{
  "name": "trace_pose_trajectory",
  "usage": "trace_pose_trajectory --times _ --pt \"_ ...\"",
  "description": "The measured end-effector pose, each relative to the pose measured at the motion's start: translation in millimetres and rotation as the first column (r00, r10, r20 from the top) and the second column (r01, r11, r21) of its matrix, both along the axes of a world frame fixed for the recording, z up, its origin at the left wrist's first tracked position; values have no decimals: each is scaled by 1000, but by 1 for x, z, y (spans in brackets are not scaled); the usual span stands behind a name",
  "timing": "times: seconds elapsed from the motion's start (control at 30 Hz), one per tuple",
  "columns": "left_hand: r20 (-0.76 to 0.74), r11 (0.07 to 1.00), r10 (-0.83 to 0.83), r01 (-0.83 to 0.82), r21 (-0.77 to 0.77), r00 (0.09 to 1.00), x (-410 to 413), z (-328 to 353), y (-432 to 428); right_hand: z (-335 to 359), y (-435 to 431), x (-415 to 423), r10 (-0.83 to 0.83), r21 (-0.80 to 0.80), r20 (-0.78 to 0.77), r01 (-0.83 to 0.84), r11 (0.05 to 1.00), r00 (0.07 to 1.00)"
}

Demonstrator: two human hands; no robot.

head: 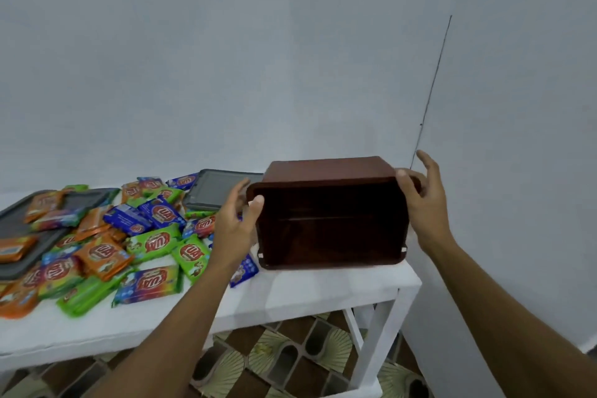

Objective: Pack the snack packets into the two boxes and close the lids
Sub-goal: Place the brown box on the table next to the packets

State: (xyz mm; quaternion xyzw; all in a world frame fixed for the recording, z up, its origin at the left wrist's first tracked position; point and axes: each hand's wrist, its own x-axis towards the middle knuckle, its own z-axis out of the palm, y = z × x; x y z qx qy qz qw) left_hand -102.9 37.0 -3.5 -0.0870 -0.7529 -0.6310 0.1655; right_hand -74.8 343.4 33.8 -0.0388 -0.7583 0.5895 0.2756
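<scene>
**Two hands holding a brown box (326,168) tipped on its side**

Both hands are gripping the brown box at the right end of the white table (290,294); the box is lying tipped over, its open mouth facing the near side and its dark inside showing; whether its lower edge is resting on the table or hanging just above it cannot be told. The left hand (237,226) is clasping the left rim, its thumb pressing on the near edge and its fingers reaching round the outer wall. The right hand (423,203) is holding the upper right corner, its thumb lying on the rim and some fingers curling behind the right wall, while one finger is sticking up, off the box.

Many snack packets (155,242) in green, orange and blue are lying in a loose heap on the left half of the table, the nearest ones just beside the left hand; none are showing inside the box. One grey lid (216,186) is lying flat at the far side, just left of the box and partly hidden behind it; another grey lid (13,226) is sitting at the far left edge, with packets spilling over it.

Patterned floor tiles (274,352) are showing under the table; a pale wall (226,58) is standing behind it.
</scene>
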Motion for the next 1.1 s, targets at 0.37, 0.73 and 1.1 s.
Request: trace_pose_trajectory --times 0.37,0.73,1.1 --pt "-124 906 262 -288 -310 957 -39 0 19 3 32 -64 -52 370 174 -17 929 983" --pt "137 857 172 -79 -510 976 -53 -18 30 -29 31 -91 12 719 413 -334 609 910" --pt "190 756 121 33 -653 974 -46 0 1 -36 15 -103 -44 869 379 -339 359 924"
